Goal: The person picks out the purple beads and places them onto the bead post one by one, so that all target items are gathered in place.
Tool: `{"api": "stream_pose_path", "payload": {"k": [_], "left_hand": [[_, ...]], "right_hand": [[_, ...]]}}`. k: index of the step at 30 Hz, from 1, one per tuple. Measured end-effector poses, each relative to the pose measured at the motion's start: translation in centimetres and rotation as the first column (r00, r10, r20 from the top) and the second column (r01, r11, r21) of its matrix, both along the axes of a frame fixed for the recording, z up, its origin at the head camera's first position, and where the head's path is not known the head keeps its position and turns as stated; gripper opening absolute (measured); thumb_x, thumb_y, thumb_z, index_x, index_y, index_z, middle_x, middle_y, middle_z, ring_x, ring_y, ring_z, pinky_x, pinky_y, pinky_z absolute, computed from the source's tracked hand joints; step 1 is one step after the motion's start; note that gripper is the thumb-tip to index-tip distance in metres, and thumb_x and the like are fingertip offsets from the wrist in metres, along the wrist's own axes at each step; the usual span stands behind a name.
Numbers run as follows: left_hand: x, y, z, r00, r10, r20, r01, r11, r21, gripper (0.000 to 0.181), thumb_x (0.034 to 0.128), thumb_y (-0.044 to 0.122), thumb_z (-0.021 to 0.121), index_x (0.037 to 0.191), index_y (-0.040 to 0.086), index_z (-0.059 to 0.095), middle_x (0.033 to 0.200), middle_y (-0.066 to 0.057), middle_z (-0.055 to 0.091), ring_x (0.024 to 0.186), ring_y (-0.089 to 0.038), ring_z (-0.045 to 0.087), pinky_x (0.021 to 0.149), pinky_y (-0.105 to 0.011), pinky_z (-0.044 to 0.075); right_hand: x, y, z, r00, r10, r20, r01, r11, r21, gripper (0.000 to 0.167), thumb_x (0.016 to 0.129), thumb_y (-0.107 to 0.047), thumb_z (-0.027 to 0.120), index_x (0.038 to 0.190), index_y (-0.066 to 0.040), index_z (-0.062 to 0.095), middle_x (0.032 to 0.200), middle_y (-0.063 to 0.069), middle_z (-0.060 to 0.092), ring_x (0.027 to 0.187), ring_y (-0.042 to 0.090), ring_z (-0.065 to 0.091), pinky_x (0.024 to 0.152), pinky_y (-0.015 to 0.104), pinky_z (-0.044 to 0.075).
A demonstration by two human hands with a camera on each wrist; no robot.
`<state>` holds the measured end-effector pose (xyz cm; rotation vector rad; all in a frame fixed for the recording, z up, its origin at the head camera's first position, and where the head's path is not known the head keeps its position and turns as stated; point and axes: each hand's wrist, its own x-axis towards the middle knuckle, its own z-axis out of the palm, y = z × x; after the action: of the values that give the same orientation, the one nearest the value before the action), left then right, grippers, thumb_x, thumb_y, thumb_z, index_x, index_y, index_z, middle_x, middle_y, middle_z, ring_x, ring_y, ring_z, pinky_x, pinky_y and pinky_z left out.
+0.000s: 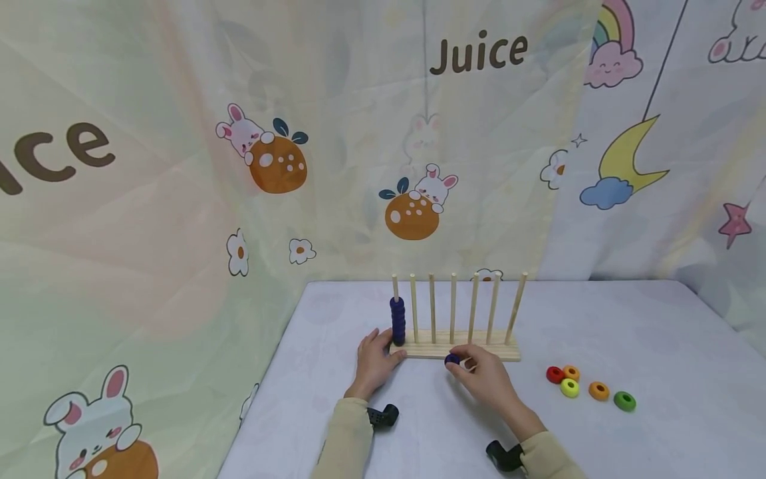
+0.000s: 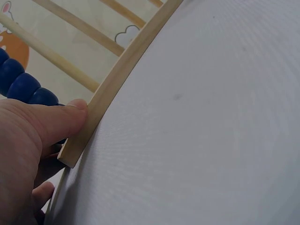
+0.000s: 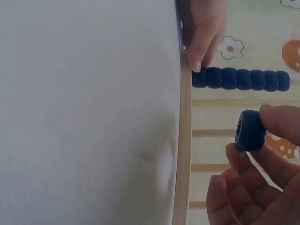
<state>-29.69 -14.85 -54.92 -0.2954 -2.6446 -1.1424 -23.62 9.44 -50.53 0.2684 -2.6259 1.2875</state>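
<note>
A wooden peg rack (image 1: 457, 350) with several upright pegs stands on the table. Its leftmost peg carries a stack of dark blue beads (image 1: 397, 320), with the peg's top bare above them; the other pegs hold no beads. My left hand (image 1: 375, 362) grips the left end of the rack's base, thumb on the front edge in the left wrist view. Between thumb and fingers, my right hand (image 1: 483, 376) pinches a single blue bead (image 3: 251, 131) in front of the rack. That bead is apart from the pegs, its hole showing in the right wrist view.
Right of the rack lie loose beads on the white tabletop (image 1: 658, 332): a red bead (image 1: 554, 374), an orange bead (image 1: 571, 372), a yellow bead (image 1: 570, 388), another orange bead (image 1: 599, 390) and a green bead (image 1: 625, 401). A printed curtain (image 1: 359, 133) hangs behind.
</note>
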Motion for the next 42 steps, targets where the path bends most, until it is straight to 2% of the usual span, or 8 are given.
{"api": "stream_pose_path", "payload": {"k": [9, 23, 29, 37, 42], "left_hand": [[0.0, 0.0, 0.1, 1.000, 0.005, 0.003, -0.005, 1.000, -0.001, 0.055, 0.0849, 0.027, 0.076, 0.134, 0.007, 0.059, 0.133, -0.008, 0.062, 0.137, -0.039, 0.037, 0.114, -0.059, 0.019], [0.0, 0.2, 0.2, 1.000, 0.011, 0.026, -0.011, 1.000, 0.000, 0.054, 0.0856, 0.027, 0.075, 0.134, 0.009, 0.059, 0.133, -0.006, 0.062, 0.138, -0.038, 0.036, 0.115, -0.058, 0.018], [0.0, 0.3, 0.1, 0.999, 0.023, 0.041, -0.023, 1.000, -0.004, 0.055, 0.0860, 0.029, 0.074, 0.135, 0.010, 0.059, 0.134, -0.006, 0.061, 0.139, -0.037, 0.035, 0.114, -0.058, 0.019], [0.1, 0.2, 0.2, 0.999, 0.026, 0.027, -0.026, 1.000, 0.003, 0.055, 0.0843, 0.028, 0.076, 0.134, 0.010, 0.060, 0.133, -0.006, 0.062, 0.137, -0.038, 0.037, 0.112, -0.060, 0.021], [0.1, 0.1, 0.0, 0.999, 0.026, 0.021, -0.026, 1.000, 0.000, 0.055, 0.0843, 0.029, 0.076, 0.134, 0.010, 0.060, 0.133, -0.006, 0.062, 0.137, -0.038, 0.037, 0.112, -0.060, 0.022]], "right_hand": [[0.4, -0.9, 0.1, 1.000, 0.012, -0.011, -0.012, 1.000, -0.027, 0.025, 0.082, -0.016, 0.079, 0.106, -0.012, 0.072, 0.099, -0.002, 0.071, 0.077, 0.011, 0.061, 0.064, 0.023, 0.051], [0.6, -1.4, -0.1, 0.999, 0.020, 0.041, -0.017, 0.998, -0.068, 0.023, 0.082, -0.017, 0.079, 0.104, -0.012, 0.072, 0.088, -0.005, 0.069, 0.071, 0.010, 0.059, 0.057, 0.021, 0.048], [0.5, -2.0, -0.1, 0.999, 0.030, 0.033, -0.027, 0.995, -0.097, 0.020, 0.082, -0.017, 0.079, 0.101, -0.013, 0.072, 0.086, -0.006, 0.069, 0.069, 0.008, 0.058, 0.058, 0.022, 0.048], [0.2, -2.7, 1.0, 0.997, 0.066, 0.043, -0.063, 0.994, -0.085, 0.024, 0.084, -0.018, 0.077, 0.106, -0.011, 0.072, 0.089, -0.007, 0.069, 0.072, 0.009, 0.058, 0.058, 0.022, 0.049], [-0.2, -2.6, 2.0, 0.996, 0.083, 0.016, -0.082, 0.995, -0.062, 0.026, 0.085, -0.019, 0.077, 0.109, -0.011, 0.071, 0.093, -0.005, 0.070, 0.074, 0.009, 0.059, 0.061, 0.022, 0.050]]}}
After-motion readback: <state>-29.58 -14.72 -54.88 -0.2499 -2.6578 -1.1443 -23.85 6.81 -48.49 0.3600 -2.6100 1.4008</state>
